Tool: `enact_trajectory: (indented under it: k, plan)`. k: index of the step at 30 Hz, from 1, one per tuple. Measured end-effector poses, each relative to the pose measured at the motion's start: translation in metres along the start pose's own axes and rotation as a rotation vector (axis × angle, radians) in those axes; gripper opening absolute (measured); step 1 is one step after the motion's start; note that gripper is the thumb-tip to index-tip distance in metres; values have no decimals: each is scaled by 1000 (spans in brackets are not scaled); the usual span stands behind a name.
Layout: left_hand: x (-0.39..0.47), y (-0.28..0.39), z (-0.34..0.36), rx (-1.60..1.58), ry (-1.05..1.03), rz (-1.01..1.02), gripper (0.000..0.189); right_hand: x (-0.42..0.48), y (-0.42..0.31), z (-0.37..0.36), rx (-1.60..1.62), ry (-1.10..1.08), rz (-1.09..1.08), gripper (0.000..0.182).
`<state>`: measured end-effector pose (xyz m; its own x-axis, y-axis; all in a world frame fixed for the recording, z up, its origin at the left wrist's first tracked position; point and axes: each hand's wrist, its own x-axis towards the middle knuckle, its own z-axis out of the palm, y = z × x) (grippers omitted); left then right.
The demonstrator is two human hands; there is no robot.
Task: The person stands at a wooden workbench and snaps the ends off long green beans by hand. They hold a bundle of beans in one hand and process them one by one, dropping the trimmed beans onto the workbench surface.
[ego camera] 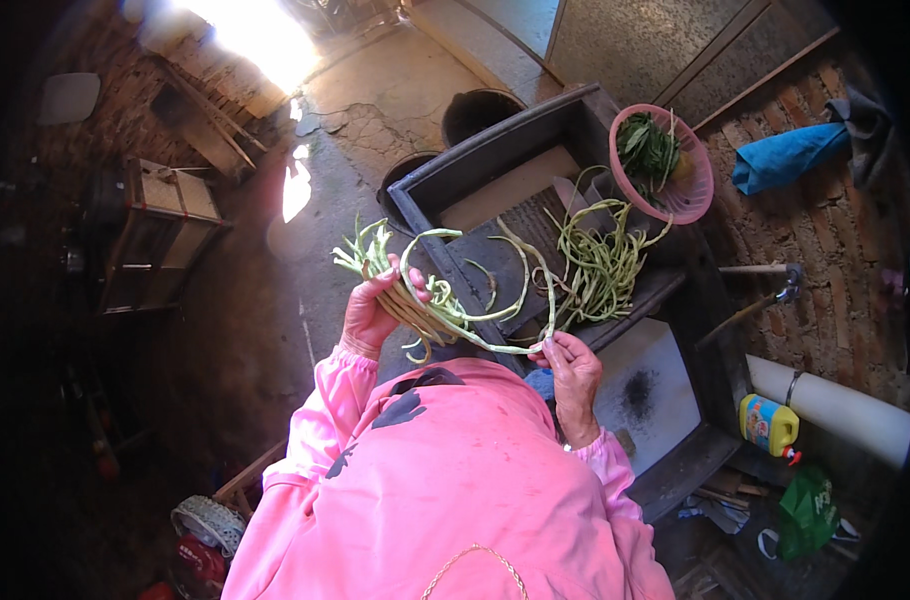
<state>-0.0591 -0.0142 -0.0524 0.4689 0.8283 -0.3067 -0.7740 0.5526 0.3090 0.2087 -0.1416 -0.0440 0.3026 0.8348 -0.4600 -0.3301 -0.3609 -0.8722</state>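
Observation:
A bunch of long green beans [417,311] is gripped in my left hand [372,307], with the cluster of ends sticking out past the thumb. My right hand [571,367] pinches one long bean [500,347] between thumb and fingers, and this bean curves between the two hands. Beyond my right hand, a loose heap of long beans [605,262] lies on a board across the dark sink [455,169]. One short curled bean piece [491,289] rests on the board nearer my left hand.
At the sink's far right corner stands a pink plastic basket [695,184] holding green leaves. A faucet [789,281] juts from the brick wall. Right of me are a white pipe [845,409] and a yellow jug [770,425]. Dark buckets [481,112] stand behind the sink.

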Motion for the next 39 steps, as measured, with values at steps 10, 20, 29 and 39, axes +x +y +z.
enact_trajectory:
  k: [10,20,29,39]
  plan:
    - [-9,-3,24,200,-91,-1,15,14,25,-14,-39,-15,76,20]
    - [-16,-2,39,273,-140,-17,14,35,45,-12,8,-64,142,19]
    - [-26,-3,62,475,-60,-25,11,73,82,7,-150,-256,177,19]
    - [-38,1,78,673,106,-96,33,76,34,56,-700,-479,-337,26]
